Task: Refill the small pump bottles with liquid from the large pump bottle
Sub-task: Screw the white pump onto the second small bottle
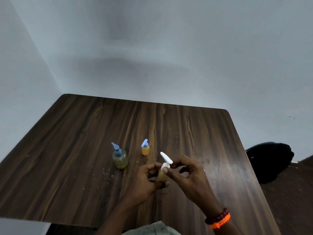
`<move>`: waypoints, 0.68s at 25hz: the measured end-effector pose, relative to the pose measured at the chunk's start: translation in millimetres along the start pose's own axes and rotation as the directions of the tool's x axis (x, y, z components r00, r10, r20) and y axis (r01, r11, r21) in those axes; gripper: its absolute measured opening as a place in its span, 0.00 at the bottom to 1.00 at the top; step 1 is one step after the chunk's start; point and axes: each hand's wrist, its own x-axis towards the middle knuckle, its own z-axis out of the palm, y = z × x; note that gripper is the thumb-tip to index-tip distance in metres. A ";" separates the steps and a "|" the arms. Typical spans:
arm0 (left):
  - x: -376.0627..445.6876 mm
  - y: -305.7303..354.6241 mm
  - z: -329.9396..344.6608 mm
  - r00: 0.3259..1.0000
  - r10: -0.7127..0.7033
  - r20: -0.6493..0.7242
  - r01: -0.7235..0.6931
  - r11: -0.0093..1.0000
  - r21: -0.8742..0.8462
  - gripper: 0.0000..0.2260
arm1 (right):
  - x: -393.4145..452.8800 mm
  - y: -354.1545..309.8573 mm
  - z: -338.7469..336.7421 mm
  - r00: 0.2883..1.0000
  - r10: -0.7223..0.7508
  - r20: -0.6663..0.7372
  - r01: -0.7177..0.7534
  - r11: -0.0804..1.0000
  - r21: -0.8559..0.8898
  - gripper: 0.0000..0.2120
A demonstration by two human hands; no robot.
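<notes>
Left grip (149, 178) holds small bottle (162, 174), mostly hidden; right grip (184, 173) pinches its white pump (166, 160)

on the tabletop (84, 150) the large pump bottle (120, 158) stands left of a small pump bottle (145, 149); nearer the person, another small bottle (162, 173) sits between the left hand (145, 180) and right hand (188, 173).

Blue-pumped bottles (120, 158) (145, 149) (one white-pumped (165, 162)) on dark wood-grain table (84, 141).
</notes>
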 end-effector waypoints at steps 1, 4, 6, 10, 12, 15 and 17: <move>0.0 -1.1 0.3 1.000 0.004 0.002 -0.004 1.000 0.005 0.21 | 1.1 -1.2 2.1 1.000 0.016 -0.021 -0.016 1.000 -0.020 0.12; 1.1 0.0 1.2 1.000 0.021 0.015 -0.021 0.999 0.037 0.20 | 2.2 -3.1 5.1 0.998 0.022 -0.057 -0.026 0.997 -0.072 0.19; 3.4 1.5 1.2 1.000 0.013 0.020 -0.014 0.999 0.048 0.20 | 3.0 -4.7 -0.2 1.000 0.000 -0.021 0.000 0.999 -0.035 0.23; 4.6 4.4 -0.2 1.000 -0.001 0.011 0.001 1.000 0.019 0.23 | 6.9 -4.3 -3.8 0.999 -0.033 0.041 0.034 0.999 -0.013 0.14; 3.8 4.2 0.2 1.000 0.008 0.011 -0.008 1.000 0.014 0.25 | 9.5 -6.7 -1.7 1.000 -0.016 0.010 0.016 0.999 -0.031 0.09; 3.9 2.7 0.2 1.000 0.019 0.007 -0.019 1.000 0.022 0.22 | 9.2 -7.3 4.5 0.999 0.027 -0.024 -0.027 0.999 -0.030 0.11; 4.0 2.4 -1.0 1.000 0.023 0.005 -0.023 1.000 0.019 0.20 | 8.5 -7.0 6.4 0.999 0.045 -0.025 -0.045 0.999 0.004 0.13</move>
